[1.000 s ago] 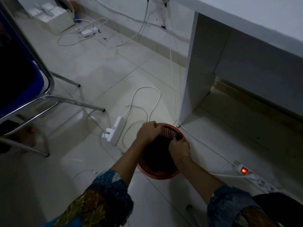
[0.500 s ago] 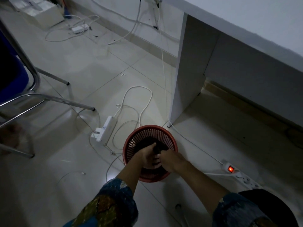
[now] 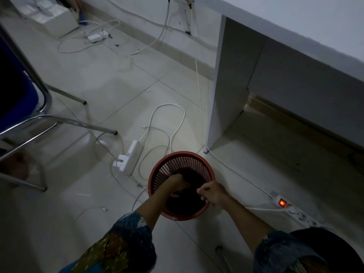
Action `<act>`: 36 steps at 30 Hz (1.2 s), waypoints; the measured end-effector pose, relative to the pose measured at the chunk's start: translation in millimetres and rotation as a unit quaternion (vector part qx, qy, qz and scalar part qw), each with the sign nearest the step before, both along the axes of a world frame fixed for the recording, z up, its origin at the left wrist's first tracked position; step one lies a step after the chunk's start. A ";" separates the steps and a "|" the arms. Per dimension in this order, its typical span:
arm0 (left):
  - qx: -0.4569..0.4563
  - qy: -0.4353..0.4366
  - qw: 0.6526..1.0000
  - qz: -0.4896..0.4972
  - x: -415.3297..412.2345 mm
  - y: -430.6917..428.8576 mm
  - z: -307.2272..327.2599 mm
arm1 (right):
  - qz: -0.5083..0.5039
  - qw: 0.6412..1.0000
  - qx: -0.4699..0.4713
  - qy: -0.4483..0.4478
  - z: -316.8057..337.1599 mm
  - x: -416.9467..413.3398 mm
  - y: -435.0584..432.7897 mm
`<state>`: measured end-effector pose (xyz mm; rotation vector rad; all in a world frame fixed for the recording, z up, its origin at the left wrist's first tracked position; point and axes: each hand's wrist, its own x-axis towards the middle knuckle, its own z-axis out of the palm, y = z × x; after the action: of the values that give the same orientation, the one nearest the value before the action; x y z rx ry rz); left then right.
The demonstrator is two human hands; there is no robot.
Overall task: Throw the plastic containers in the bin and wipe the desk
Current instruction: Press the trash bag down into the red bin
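- Currently on step one, binning: both hands are down at the round red plastic mesh bin (image 3: 169, 168), which stands on the pale tiled floor (image 3: 118, 79) just beside the side panel of the white laminate desk (image 3: 226, 85).
- Left hand (image 3: 178, 183) reaches inside the bin with knuckles up. Its fingertips are sunk into a dark mass (image 3: 185, 203) that fills the bottom, so I cannot tell whether they grip anything.
- Right hand (image 3: 213, 193) sits over the near-right rim with fingers curled tight, apparently pinching a dark edge of that mass. The light is poor, so this is a guess.
- Plastic containers can't be made out as separate items. If they are binned, they are within the dark mass — shape and colour are unreadable.
- Desk top shows only as a bare white strip at upper right, and no cloth or wipe is visible anywhere.
- Nearby clutter:
  - a white power strip (image 3: 130, 156) with looped white cables (image 3: 167, 115) lies just left of the bin
  - a second strip with a lit red switch (image 3: 282, 203) lies to the right
  - a blue chair with a chrome frame (image 3: 45, 99) stands well to the left
- Judgement: the throwing-away looks nearly finished and the wiping has not started.
- Next move calls for letting go and lifting both hands out without tipping the light bin or snagging a cable, then finding a cloth — none is in sight.
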<state>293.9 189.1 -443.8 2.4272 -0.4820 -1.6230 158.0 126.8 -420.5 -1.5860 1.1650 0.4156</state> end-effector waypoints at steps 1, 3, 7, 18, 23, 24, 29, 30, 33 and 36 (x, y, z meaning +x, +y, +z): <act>-0.023 -0.042 0.998 -0.043 -1.1 2.0 0.1 | -0.030 1.000 0.003 -0.007 -1.9 2.8 0.8; -0.096 -0.132 0.979 -0.122 -5.0 9.3 1.4 | -0.089 0.996 0.001 -0.016 -4.7 10.0 4.1; -0.234 -0.245 0.925 -0.174 -11.0 27.0 -7.6 | -0.192 0.981 0.014 -0.030 -8.3 26.0 13.0; -0.365 -0.393 0.785 -0.311 -14.0 55.6 -13.7 | -0.172 0.973 -0.065 -0.137 -26.0 28.5 24.3; -0.385 -0.403 0.755 -0.346 -11.5 56.6 -15.6 | -0.120 0.972 -0.073 -0.188 -28.5 20.2 25.7; -0.388 -0.398 0.748 -0.364 -11.5 56.9 -15.9 | -0.113 0.974 -0.059 -0.186 -29.2 18.3 25.1; -0.402 -0.374 0.705 -0.448 -12.8 63.1 -20.5 | -0.108 0.983 -0.006 -0.146 -32.2 10.4 22.8; -0.405 -0.371 0.704 -0.451 -15.0 64.3 -20.9 | -0.107 0.984 -0.010 -0.143 -34.0 10.0 23.5; -0.412 -0.351 0.711 -0.449 -18.4 66.3 -23.7 | -0.113 0.984 -0.039 -0.132 -35.1 10.9 28.8; -0.392 -0.288 0.750 -0.449 -15.0 68.4 -28.0 | -0.195 0.973 -0.040 -0.119 -31.7 10.4 33.0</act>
<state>278.8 257.5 -471.7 1.9584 -2.1575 -0.4482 168.4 159.8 -452.2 -1.3860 1.2800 -0.0796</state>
